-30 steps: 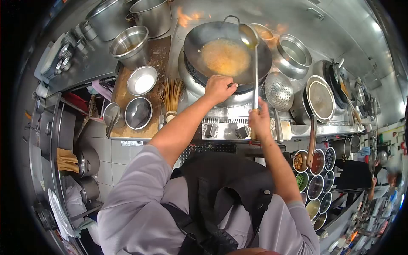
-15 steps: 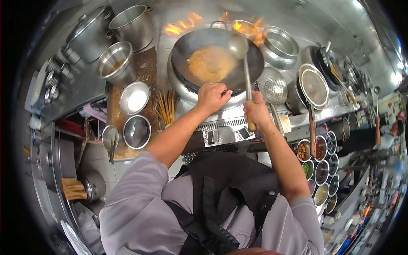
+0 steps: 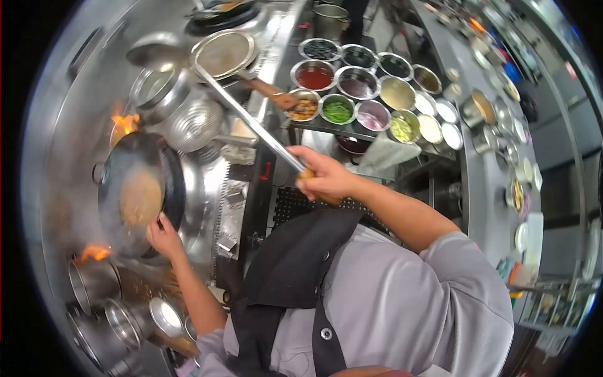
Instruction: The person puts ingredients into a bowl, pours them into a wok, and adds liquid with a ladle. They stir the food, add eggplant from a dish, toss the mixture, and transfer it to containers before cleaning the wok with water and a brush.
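My left hand is closed at the near rim of the dark wok, its fingers wrapped on the edge or handle there. Brownish food or liquid lies steaming in the wok. My right hand grips the wooden-ended handle of a long metal ladle. The ladle's bowl is raised over the metal pot beside the stove, away from the wok. A perforated skimmer rests near that pot.
Several bowls of ingredients, among them red sauce and chopped greens, stand by the stove. A round strainer lies near them. Flames rise behind the wok. Metal pots stand at the lower left.
The view has turned toward the ingredient bowls. My right hand has carried the ladle away from the wok, over to the right. My left hand is still at the wok's rim.
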Demonstrator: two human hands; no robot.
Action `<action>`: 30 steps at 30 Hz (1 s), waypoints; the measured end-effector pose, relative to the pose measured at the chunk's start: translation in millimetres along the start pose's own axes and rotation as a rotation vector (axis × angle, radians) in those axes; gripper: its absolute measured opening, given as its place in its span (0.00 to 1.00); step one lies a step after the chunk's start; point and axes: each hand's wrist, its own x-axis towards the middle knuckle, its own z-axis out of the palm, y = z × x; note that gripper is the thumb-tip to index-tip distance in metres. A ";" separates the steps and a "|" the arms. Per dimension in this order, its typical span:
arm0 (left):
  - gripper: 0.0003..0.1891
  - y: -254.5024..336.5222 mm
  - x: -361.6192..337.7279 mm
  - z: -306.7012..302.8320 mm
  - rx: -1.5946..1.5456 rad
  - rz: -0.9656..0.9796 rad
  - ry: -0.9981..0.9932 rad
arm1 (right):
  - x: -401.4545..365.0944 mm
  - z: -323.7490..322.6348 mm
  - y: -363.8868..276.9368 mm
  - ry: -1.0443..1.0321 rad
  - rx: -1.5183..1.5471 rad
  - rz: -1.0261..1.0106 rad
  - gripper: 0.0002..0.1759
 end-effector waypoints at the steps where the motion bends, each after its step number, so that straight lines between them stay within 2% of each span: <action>1: 0.16 17.8 -4.5 -4.1 0.149 0.128 0.080 | -31.8 -19.6 6.0 0.001 0.168 -0.001 0.37; 3: 0.15 63.2 -16.9 9.8 0.086 0.221 0.133 | -104.0 -49.5 -13.6 0.205 0.162 0.130 0.37; 5: 0.14 131.0 -46.6 35.6 -0.365 0.224 -0.042 | -176.3 -78.6 -31.4 0.296 0.242 0.150 0.37; 6: 0.13 176.1 -65.8 47.2 -0.631 0.138 -0.364 | -212.9 -88.1 -32.7 0.340 0.410 0.121 0.36; 7: 0.11 253.5 -83.2 46.3 -0.785 0.036 -0.530 | -250.0 -94.2 -30.7 0.375 0.576 0.090 0.35; 8: 0.12 293.8 -104.2 70.3 -0.894 0.015 -0.772 | -285.1 -102.0 -22.5 0.435 0.654 0.073 0.34; 9: 0.13 350.7 -118.4 75.0 -0.919 0.082 -0.859 | -318.9 -108.4 -12.5 0.494 0.735 0.055 0.33; 10: 0.14 401.5 -134.3 87.3 -1.074 0.069 -0.974 | -350.3 -111.4 -5.9 0.566 0.743 0.031 0.33; 11: 0.15 449.6 -139.9 97.7 -1.089 0.054 -1.159 | -379.4 -113.7 0.6 0.636 0.752 0.009 0.32; 12: 0.16 495.5 -150.7 120.6 -1.198 0.118 -1.134 | -407.8 -116.0 6.0 0.706 0.753 0.005 0.32; 13: 0.15 548.8 -141.7 114.6 -1.183 0.094 -1.239 | -433.4 -117.7 10.3 0.774 0.755 0.004 0.33; 14: 0.17 588.7 -154.1 156.9 -1.276 0.149 -1.179 | -454.4 -117.2 11.3 0.867 0.729 0.023 0.33; 15: 0.16 632.6 -140.9 157.7 -1.157 0.192 -1.238 | -476.0 -117.6 19.2 0.923 0.721 0.003 0.34; 17: 0.16 704.6 -145.2 175.6 -1.333 -0.229 -1.340 | -505.4 -113.5 24.4 1.055 0.719 0.005 0.34; 21: 0.15 775.7 -150.3 209.6 -1.304 -0.225 -1.325 | -532.9 -102.6 29.2 1.214 0.685 -0.028 0.33; 23: 0.14 786.2 -149.6 214.9 -1.212 0.099 -1.276 | -534.9 -97.8 24.9 1.328 0.608 0.023 0.32; 24: 0.14 786.8 -149.3 217.9 -1.208 0.106 -1.287 | -532.9 -95.7 22.9 1.369 0.611 0.019 0.31; 27: 0.12 785.0 -135.8 210.0 -1.103 0.831 -0.690 | -528.5 -93.3 24.7 1.414 0.567 0.011 0.31; 28: 0.13 783.3 -128.2 193.0 -1.136 0.763 -0.759 | -525.2 -92.2 25.6 1.424 0.568 0.013 0.31; 29: 0.13 781.3 -125.5 187.3 -1.141 0.764 -0.768 | -521.2 -90.4 26.5 1.448 0.571 0.018 0.32; 30: 0.13 779.6 -122.5 185.8 -1.184 0.686 -0.761 | -516.3 -89.3 26.9 1.472 0.572 0.022 0.32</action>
